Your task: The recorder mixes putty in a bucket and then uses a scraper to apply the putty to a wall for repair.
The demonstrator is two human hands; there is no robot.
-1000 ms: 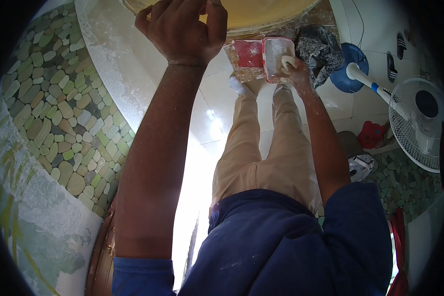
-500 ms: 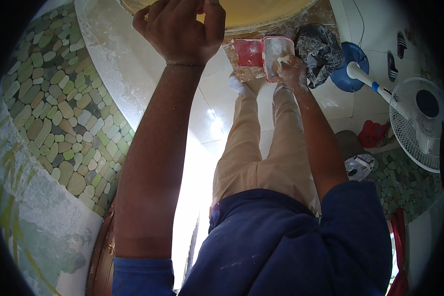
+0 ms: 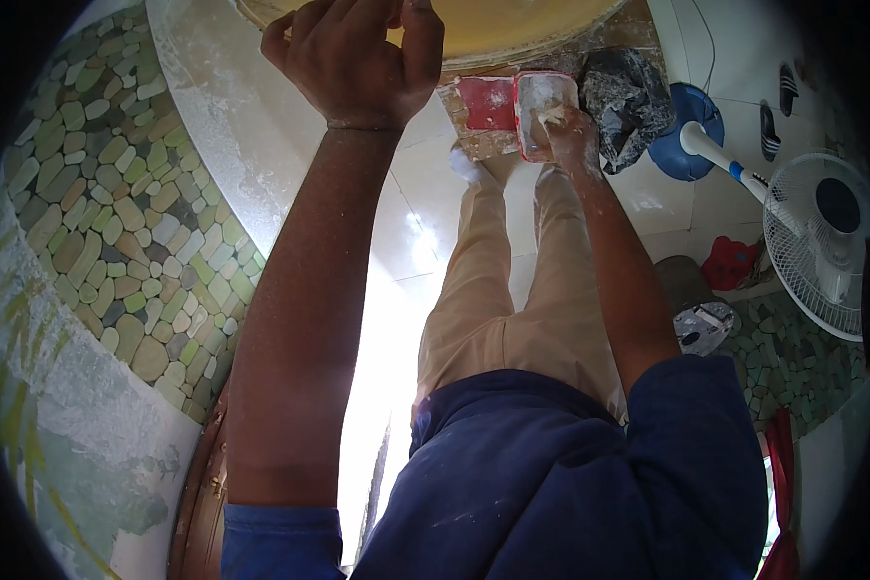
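My left hand (image 3: pixel 353 63) is raised at the top, fingers curled, over the pale yellow curved surface (image 3: pixel 512 24); whatever its fingers grip is hidden. My right hand (image 3: pixel 570 140) is closed on a small pale sponge-like piece (image 3: pixel 552 115) in the red-rimmed, powder-smeared tray (image 3: pixel 536 87). Left of that tray lies a red flat lid or tray (image 3: pixel 483 103) with white smears, on a stained board (image 3: pixel 483 145). A crumpled black plastic bag (image 3: pixel 621 101) sits just to the right of my right hand.
A white standing fan (image 3: pixel 812 242) with a blue base (image 3: pixel 696 145), dark striped sandals (image 3: pixel 769 130), a red object (image 3: pixel 728 263) and a grey bucket (image 3: pixel 681 285) stand right. My feet are on pale tiles (image 3: pixel 411 193). A pebble-tiled band (image 3: pixel 126 242) runs down the left.
My right hand has shifted slightly up and left into the tray with the pale piece, now more covered by its fingers. My left hand has barely moved.
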